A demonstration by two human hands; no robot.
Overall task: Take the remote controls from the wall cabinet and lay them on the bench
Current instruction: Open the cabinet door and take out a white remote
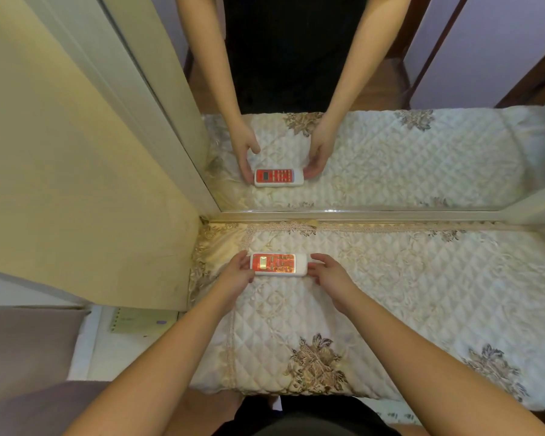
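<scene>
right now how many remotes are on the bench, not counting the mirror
1: the remote control lies on the quilted bench cover near the mirror, held between both hands. The second one is only its reflection.

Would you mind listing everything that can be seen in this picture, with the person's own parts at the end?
remote control: one, white body with a red face, lying flat on the bench cover near the mirror
quilted bench cover: one, cream with brown flower patterns, spread over the bench
mirror: one, along the far edge of the bench, reflecting the remote, the cover and the person's arms
wall panel: one, pale yellow, left of the bench
notebook: one, pale green, low on the left beside the bench
left hand: one, fingers on the remote's left end
right hand: one, fingertips at the remote's right end
</scene>
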